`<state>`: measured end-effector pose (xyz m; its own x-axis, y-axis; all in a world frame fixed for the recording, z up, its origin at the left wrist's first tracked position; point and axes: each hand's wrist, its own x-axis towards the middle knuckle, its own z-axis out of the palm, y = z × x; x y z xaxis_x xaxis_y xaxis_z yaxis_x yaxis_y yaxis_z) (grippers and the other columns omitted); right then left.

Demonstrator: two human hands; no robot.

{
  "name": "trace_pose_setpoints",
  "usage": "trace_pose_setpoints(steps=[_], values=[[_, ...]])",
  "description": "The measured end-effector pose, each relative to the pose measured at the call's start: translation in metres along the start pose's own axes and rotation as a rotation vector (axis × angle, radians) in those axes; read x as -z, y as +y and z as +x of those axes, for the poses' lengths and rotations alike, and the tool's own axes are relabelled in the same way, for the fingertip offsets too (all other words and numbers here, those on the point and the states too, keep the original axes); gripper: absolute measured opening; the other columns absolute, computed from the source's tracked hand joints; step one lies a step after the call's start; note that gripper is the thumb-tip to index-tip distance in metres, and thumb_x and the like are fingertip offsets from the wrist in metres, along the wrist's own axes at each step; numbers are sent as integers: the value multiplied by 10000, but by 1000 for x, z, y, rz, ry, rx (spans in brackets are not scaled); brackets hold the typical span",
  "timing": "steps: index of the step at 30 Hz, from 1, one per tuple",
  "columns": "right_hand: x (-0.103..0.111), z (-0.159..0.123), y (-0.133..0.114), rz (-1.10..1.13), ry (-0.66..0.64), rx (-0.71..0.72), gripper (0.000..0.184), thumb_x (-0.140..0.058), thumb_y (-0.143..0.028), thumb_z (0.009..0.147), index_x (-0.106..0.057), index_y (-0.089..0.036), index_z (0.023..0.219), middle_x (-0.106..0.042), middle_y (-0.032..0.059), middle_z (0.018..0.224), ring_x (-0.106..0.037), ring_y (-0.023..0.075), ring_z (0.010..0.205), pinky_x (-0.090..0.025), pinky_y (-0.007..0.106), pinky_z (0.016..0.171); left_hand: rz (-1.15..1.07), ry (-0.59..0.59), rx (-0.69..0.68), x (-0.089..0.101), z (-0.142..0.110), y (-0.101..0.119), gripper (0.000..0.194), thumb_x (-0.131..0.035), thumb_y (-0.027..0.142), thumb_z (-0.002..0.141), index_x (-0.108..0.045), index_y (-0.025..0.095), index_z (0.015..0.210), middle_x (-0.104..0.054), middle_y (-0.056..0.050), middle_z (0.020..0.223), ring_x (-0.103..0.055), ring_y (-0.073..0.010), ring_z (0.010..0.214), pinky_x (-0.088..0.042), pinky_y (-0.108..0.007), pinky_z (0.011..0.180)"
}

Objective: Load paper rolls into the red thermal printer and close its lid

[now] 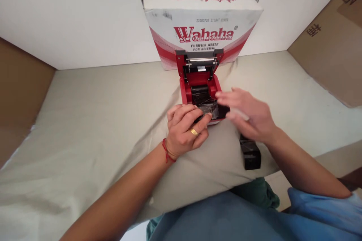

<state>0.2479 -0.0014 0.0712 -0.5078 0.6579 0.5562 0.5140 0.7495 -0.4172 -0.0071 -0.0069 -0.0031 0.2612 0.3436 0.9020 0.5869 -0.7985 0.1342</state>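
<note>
A small red printer-like machine (pixel 183 92) stands with its lid (pixel 180 64) raised, showing a dark roller inside the lid. Glossy black film (pixel 201 96) lies in its body, wrinkled toward the front. My left hand (pixel 185 128) is closed at the front edge, its fingers pressing the film; the fingertips are partly hidden. My right hand (pixel 249 115) is beside the machine's right side, slightly blurred, with fingers stretched out and thumb apart. A pale strip shows along that thumb; I cannot tell what it is. Beneath the hand rests a shiny black block-shaped piece (pixel 250 154).
Behind the machine stands a white and red Wahaha water carton (pixel 203 26), with white boxes (pixel 93 19) around it. Brown cardboard (pixel 328 41) rises at the right, and another brown panel (pixel 19 94) at the left. A beige cloth (pixel 85 120) covers the table.
</note>
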Motion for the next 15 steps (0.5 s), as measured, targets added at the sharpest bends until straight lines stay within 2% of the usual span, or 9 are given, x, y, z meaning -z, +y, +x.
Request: trace_pose_setpoints(steps=[2,4,6,8,11,13,15], values=[[3,26,18,17,150,-176,446,-497,-487,1244,-742,-322,1578,-787,88,1626,-743,284,1523,-567,501,1333,-11,8,0,-1,-2,-2,489,-729,128,929,-792,321,1373,-828,-36,1068,-746,-268,1107,-535,-462,1026],[0,57,41,23,235,-303,559,-391,-566,1263,-655,-304,1680,-701,110,1732,-663,272,1613,-531,483,1364,-20,13,-8,-2,-4,-4,538,-730,137,921,-784,358,1409,-825,-33,1069,-746,-275,1100,-533,-471,1018],[-7,83,59,23,178,-384,633,-276,-600,1271,-548,-327,1772,-637,100,1799,-596,235,1671,-493,438,1387,-22,14,-20,-3,-6,-5,567,-734,143,914,-776,380,1428,-825,-29,1081,-748,-277,1099,-532,-480,1032],[-14,100,65,27,117,-417,661,-223,-623,1267,-550,-354,1775,-693,65,1745,-607,232,1661,-501,454,1386,-40,7,-9,-3,-9,-6,613,-736,148,912,-757,411,1466,-827,-25,1105,-751,-281,1114,-524,-496,1066],[-19,100,52,38,110,-414,665,-275,-667,1254,-754,-357,1596,-832,36,1536,-702,282,1563,-550,528,1356,-121,-33,48,-3,-15,-7,666,-750,161,922,-726,460,1516,-827,-21,1149,-752,-291,1149,-500,-520,1122],[-18,86,38,67,142,-382,660,-337,-690,1241,-862,-338,1430,-877,44,1437,-757,303,1493,-572,546,1329,-150,-44,70,-3,-16,-7,658,-762,167,925,-726,460,1513,-828,-24,1169,-754,-297,1164,-494,-528,1134],[-17,66,28,110,178,-328,633,-397,-691,1233,-906,-324,1315,-899,53,1385,-790,303,1451,-548,556,1344,-130,-29,57,-3,-15,-6,637,-760,162,927,-737,451,1495,-830,-24,1165,-754,-295,1161,-497,-525,1127]])
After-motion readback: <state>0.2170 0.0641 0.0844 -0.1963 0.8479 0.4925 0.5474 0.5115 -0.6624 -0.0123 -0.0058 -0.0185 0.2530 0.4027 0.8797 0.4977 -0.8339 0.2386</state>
